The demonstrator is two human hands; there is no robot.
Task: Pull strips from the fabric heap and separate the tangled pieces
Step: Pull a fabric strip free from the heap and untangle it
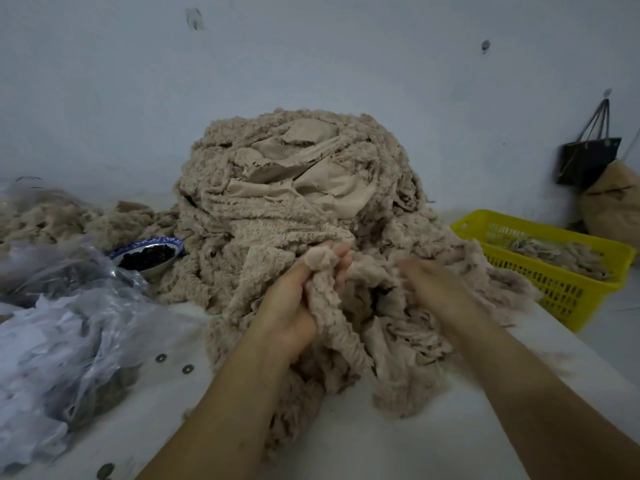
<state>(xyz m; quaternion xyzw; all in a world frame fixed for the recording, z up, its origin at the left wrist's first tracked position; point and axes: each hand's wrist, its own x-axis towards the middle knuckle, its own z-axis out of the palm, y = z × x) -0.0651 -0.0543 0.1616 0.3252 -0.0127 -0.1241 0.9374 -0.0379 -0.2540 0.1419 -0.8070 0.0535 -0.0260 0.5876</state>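
The left hand grips a bunched strip from the fabric heap. Whether the blurred right hand grips is unclear. Best to anchor firmly and tease tangles apart slowly.

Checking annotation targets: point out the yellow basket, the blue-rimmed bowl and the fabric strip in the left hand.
yellow basket (550, 284), head view, near lattice wall.
blue-rimmed bowl (149, 241), head view, patterned far rim.
fabric strip (320, 296), head view, bunched length between the gripping fingers.
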